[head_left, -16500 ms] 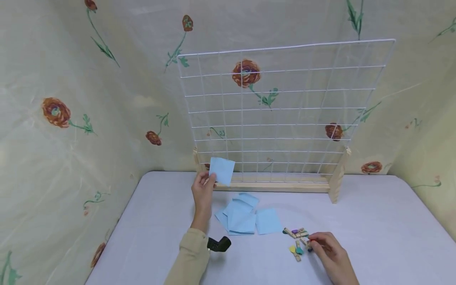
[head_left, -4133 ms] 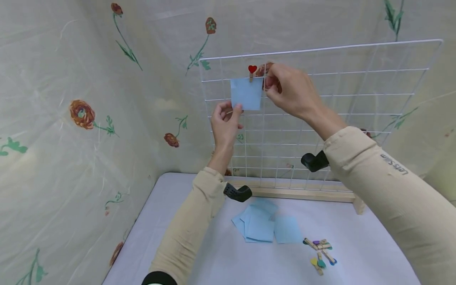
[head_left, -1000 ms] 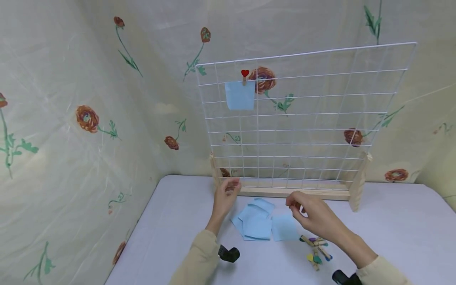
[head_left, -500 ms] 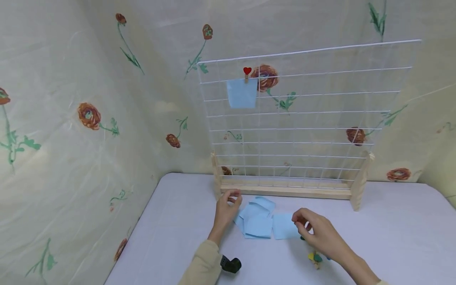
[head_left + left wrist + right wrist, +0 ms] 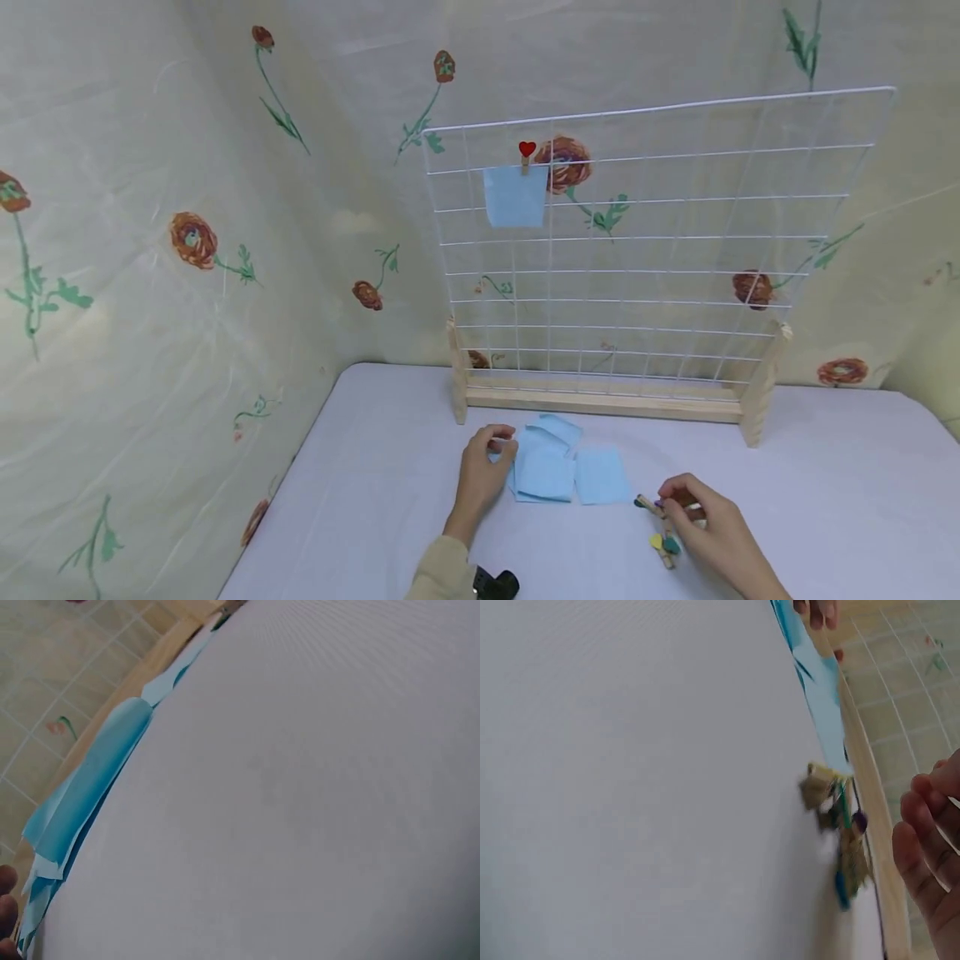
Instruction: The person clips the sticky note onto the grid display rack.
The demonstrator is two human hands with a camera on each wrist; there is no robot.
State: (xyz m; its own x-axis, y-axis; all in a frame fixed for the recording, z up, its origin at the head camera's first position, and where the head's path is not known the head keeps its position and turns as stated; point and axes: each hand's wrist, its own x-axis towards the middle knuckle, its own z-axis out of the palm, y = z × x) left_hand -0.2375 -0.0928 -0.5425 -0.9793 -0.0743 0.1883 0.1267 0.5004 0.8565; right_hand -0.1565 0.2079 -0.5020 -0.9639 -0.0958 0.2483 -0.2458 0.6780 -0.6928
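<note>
My left hand point(image 5: 483, 479) is at the left edge of a loose pile of blue paper squares point(image 5: 543, 477), fingers loosely bent. In the left wrist view its fingertips point(image 5: 6, 907) show beside the curled paper sheets point(image 5: 90, 780); whether they touch is unclear. My right hand point(image 5: 712, 529) hovers over small wooden clothespins point(image 5: 666, 557) with coloured tops, hiding some. The right wrist view shows its fingers point(image 5: 922, 847) relaxed, with nothing between them, apart from the clothespins point(image 5: 847, 855). A red heart clothespin point(image 5: 527, 152) holds one blue paper square point(image 5: 515, 198) on the white wire grid point(image 5: 645, 271).
The grid stands in a wooden base point(image 5: 600, 400) at the back of the white-covered table point(image 5: 375, 467). A single blue square point(image 5: 602, 477) lies right of the pile. Flower-patterned sheeting point(image 5: 225, 350) hangs behind and at the sides.
Earlier, both hands clipped a blue square to the grid with the red heart clothespin, then let go. They have since come down: the left to the paper pile, the right to the clothespins.
</note>
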